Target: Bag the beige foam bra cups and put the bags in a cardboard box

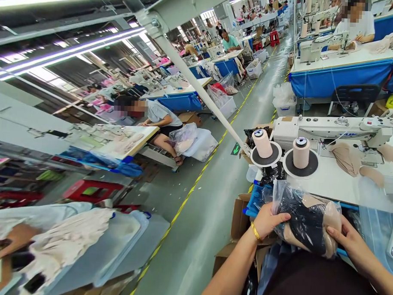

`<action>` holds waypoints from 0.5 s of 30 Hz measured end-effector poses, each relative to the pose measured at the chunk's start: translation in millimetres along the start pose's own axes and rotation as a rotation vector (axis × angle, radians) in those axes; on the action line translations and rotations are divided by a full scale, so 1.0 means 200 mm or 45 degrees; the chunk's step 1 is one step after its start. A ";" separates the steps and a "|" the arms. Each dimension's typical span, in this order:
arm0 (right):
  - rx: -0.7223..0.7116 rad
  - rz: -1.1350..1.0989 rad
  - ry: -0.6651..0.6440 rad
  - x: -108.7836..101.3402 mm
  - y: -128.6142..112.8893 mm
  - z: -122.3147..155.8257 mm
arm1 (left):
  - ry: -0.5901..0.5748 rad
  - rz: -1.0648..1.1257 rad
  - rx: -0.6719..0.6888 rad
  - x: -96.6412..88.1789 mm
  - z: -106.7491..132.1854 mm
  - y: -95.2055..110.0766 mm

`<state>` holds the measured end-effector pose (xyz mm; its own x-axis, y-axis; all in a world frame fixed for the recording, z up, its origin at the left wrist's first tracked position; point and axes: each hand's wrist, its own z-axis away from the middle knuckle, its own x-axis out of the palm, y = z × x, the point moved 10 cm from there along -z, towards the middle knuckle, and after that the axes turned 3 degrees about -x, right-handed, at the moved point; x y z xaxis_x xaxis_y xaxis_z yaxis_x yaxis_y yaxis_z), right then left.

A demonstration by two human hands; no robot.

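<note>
Between my two hands is a clear plastic bag (pixel 305 218) with black and beige fabric pieces inside. My left hand (pixel 268 219), with a yellow band at the wrist, grips the bag's left edge, thumb on top. On the other side my right hand (pixel 346 234) pinches the right end, where beige fabric shows through the plastic. The bag is held in front of my body, just off the near edge of a white sewing table (pixel 327 186). Fingers under the bag are hidden.
A white sewing machine (pixel 332 128) and two thread cones, one beige cone (pixel 301 153) nearer, stand behind the bag. Beige fabric pieces (pixel 346 159) lie by the machine. A cardboard box (pixel 241 215) sits left of my left hand. A slanted white pole (pixel 198 87) rises beside the aisle.
</note>
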<state>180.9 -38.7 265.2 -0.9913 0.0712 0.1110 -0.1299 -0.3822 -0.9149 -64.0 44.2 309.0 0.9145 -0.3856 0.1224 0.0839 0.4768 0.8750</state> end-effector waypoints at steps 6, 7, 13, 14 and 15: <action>-0.040 -0.034 0.073 -0.10 0.07 0.03 | 0.176 -0.195 0.067 -0.01 -0.02 0.03; -0.041 -0.026 0.069 -0.11 0.10 0.03 | 0.169 -0.228 0.080 0.01 -0.03 0.04; -0.087 0.176 0.118 -0.30 0.21 0.04 | -0.007 -0.432 0.123 0.25 -0.05 0.14; -0.143 0.278 0.181 -0.35 0.16 0.05 | -0.055 -0.477 0.128 0.30 -0.06 0.16; -0.214 0.397 0.242 -0.39 0.09 0.06 | -0.107 -0.528 0.136 0.35 -0.06 0.17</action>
<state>256.3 -63.0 245.0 -0.9587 0.1510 -0.2412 0.1975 -0.2575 -0.9459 8.6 42.9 341.8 0.7763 -0.5923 -0.2155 0.3917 0.1854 0.9012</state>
